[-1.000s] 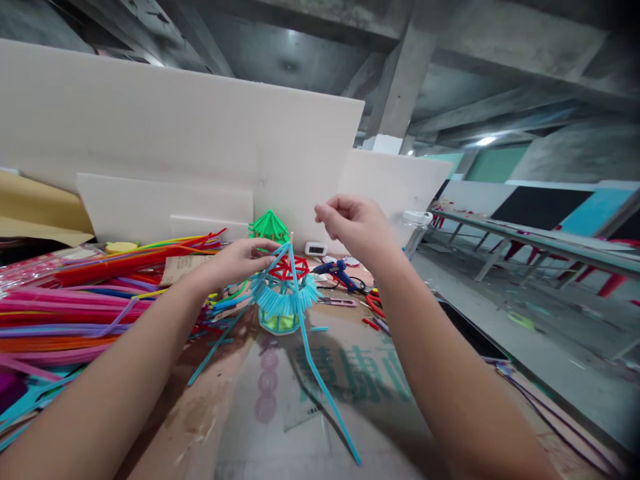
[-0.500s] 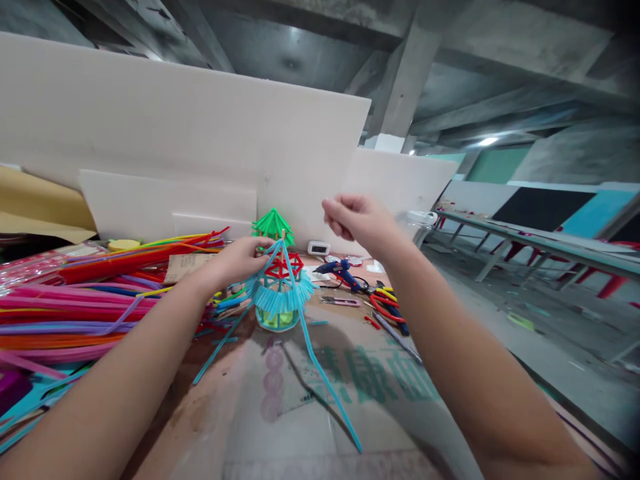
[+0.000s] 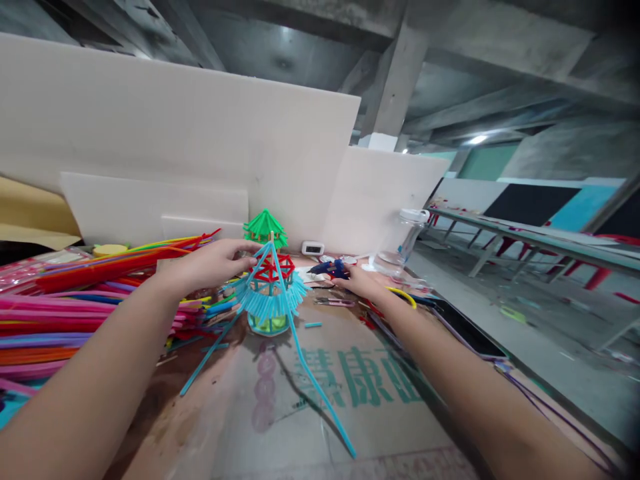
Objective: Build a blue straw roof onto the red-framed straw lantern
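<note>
A small pagoda model made of pipe cleaners, with a green roof (image 3: pixel 266 227), a red lattice band (image 3: pixel 277 268) and a blue fringed skirt (image 3: pixel 273 300), stands on the work surface. In front of it rise blue pipe cleaners (image 3: pixel 305 360), joined at a peak with long ends trailing down to the board. At this peak's left side, my left hand (image 3: pixel 220 260) pinches a blue pipe cleaner between thumb and fingers. My right hand (image 3: pixel 361 280) is closed around the handle of a blue glue gun (image 3: pixel 333 269), which lies behind and right of the pagoda; its fingers are partly hidden.
Bundles of coloured pipe cleaners (image 3: pixel 75 313) are heaped on the left. Small pink-handled snips (image 3: pixel 335 302) lie near the glue gun. A clear bottle (image 3: pixel 405 237), a small white digital display (image 3: pixel 313 248) and a dark phone (image 3: pixel 467 327) are also around. White boards (image 3: pixel 175 133) stand behind.
My right hand has come down from the air above the table onto the glue gun. My left hand stays at the blue pipe cleaners. The view has shifted slightly.
</note>
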`<state>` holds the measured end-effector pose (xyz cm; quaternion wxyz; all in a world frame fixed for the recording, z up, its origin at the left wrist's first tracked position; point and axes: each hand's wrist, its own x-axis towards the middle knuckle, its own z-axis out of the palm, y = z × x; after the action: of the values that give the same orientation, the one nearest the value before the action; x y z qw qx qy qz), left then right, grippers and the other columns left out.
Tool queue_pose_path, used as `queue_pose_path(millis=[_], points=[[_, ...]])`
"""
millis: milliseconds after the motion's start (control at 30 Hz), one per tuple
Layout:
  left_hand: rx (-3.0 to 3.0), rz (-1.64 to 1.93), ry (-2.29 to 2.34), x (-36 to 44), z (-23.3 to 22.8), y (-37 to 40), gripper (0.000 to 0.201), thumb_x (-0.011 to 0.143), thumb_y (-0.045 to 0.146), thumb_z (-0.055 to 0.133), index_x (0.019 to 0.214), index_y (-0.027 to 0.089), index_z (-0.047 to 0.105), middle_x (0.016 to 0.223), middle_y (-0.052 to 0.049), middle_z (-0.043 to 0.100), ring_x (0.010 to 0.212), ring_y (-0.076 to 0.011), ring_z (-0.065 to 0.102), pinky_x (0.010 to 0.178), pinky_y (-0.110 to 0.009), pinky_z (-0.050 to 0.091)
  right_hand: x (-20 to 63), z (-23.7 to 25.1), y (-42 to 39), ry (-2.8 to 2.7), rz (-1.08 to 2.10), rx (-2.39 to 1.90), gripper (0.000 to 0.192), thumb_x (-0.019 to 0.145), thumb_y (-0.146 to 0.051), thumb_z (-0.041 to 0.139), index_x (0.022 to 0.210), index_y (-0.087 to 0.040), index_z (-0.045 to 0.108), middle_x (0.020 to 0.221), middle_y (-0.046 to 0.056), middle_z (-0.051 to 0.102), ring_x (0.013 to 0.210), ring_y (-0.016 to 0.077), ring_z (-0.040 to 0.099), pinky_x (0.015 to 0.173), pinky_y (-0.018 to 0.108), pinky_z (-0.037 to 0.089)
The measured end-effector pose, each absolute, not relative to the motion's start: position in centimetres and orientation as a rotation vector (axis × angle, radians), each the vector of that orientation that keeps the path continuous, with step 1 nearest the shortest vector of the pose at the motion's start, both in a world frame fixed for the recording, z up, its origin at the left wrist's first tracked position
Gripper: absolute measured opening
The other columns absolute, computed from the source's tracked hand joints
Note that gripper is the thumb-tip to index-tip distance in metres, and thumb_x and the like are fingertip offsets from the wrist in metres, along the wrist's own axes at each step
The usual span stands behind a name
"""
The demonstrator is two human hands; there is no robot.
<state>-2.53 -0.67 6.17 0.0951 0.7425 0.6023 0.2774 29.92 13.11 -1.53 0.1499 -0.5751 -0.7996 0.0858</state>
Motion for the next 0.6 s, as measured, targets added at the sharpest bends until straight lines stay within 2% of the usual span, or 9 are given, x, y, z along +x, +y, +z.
queue_pose_path(millis=[167, 233, 433, 600], points=[[2.248, 0.744, 1.698, -2.7, 5.6, 0.0, 0.057, 0.079, 0.047, 0.052, 0.130, 0.022, 0.058, 0.119, -0.003, 0.069, 0.109, -0.0259, 0.064, 0.088, -0.029, 0.051, 28.7, -3.3, 13.9, -2.191, 0.396, -1.651, 0.029, 0.081, -0.035, 0.060, 0.097, -0.013, 0.069, 0.080, 0.008, 0.071, 0.073, 0.0195, 0.065, 0.063, 0.024, 0.045], [2.233, 0.741, 1.707, -2.6, 5.6, 0.1, 0.056, 0.079, 0.045, 0.051, 0.131, 0.023, 0.057, 0.120, -0.003, 0.069, 0.110, -0.0264, 0.064, 0.092, -0.030, 0.050, 28.4, -3.5, 13.8, -2.173, 0.476, -1.617, 0.025, 0.082, -0.032, 0.057, 0.094, -0.014, 0.071, 0.073, 0.005, 0.070, 0.067, 0.0169, 0.063, 0.060, 0.022, 0.044], [2.244, 0.771, 1.661, -2.5, 5.8, -0.2, 0.052, 0.079, 0.041, 0.053, 0.127, 0.024, 0.060, 0.119, -0.003, 0.070, 0.108, -0.0269, 0.064, 0.091, -0.032, 0.050, 28.1, -1.8, 12.6, -2.068, 0.603, -1.481, 0.031, 0.082, -0.022, 0.051, 0.104, -0.013, 0.070, 0.070, 0.004, 0.070, 0.066, 0.0146, 0.063, 0.060, 0.020, 0.045], [2.189, 0.857, 1.685, -2.2, 5.7, -0.3, 0.046, 0.077, 0.039, 0.056, 0.120, 0.026, 0.066, 0.115, -0.003, 0.071, 0.101, -0.0271, 0.067, 0.083, -0.030, 0.053, 28.3, 1.8, 10.2, -1.957, 0.617, -1.338, 0.034, 0.085, -0.025, 0.046, 0.108, -0.010, 0.066, 0.083, 0.010, 0.072, 0.075, 0.0165, 0.067, 0.070, 0.024, 0.049]])
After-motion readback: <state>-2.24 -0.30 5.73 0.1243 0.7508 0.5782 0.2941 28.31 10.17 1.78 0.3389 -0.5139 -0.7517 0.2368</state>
